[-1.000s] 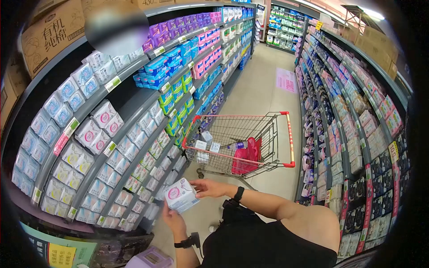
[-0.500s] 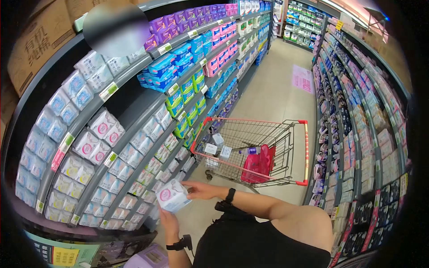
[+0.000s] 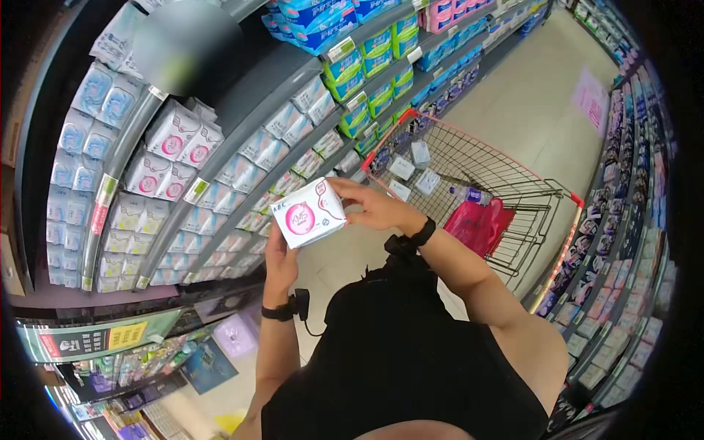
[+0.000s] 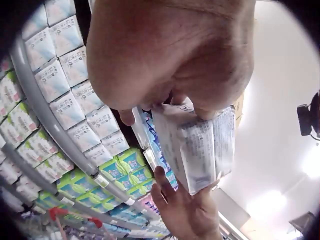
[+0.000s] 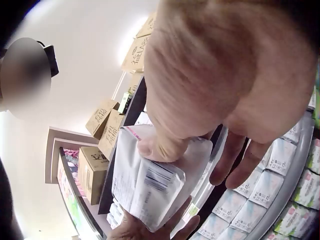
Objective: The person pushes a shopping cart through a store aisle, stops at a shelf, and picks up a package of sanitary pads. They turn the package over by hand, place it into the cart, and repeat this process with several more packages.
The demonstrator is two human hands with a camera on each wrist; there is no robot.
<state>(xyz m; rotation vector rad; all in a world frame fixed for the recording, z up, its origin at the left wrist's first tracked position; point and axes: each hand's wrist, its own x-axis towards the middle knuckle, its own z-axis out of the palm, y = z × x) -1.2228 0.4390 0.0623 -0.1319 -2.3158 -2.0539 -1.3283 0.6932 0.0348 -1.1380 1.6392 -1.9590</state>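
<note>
A white pack of sanitary pads with a pink ring on its front is held between both hands before the chest. My left hand grips its near left edge from below. At the right edge, my right hand holds it with fingers at the top corner and thumb on the side. In the right wrist view, the right thumb presses the pack beside a barcode, while the left hand supports it underneath. Small print covers the side of the pack in the left wrist view.
Shelves of similar white packs run along the left, with green packs farther along. A shopping cart stands ahead to the right, holding several white packs, a bottle and a pink bag. More stocked shelves line the right.
The head view has tilted down and turned, so the cart now appears farther right. The pack looks larger, with its printed front turned more toward the head camera. Both hands keep their hold.
</note>
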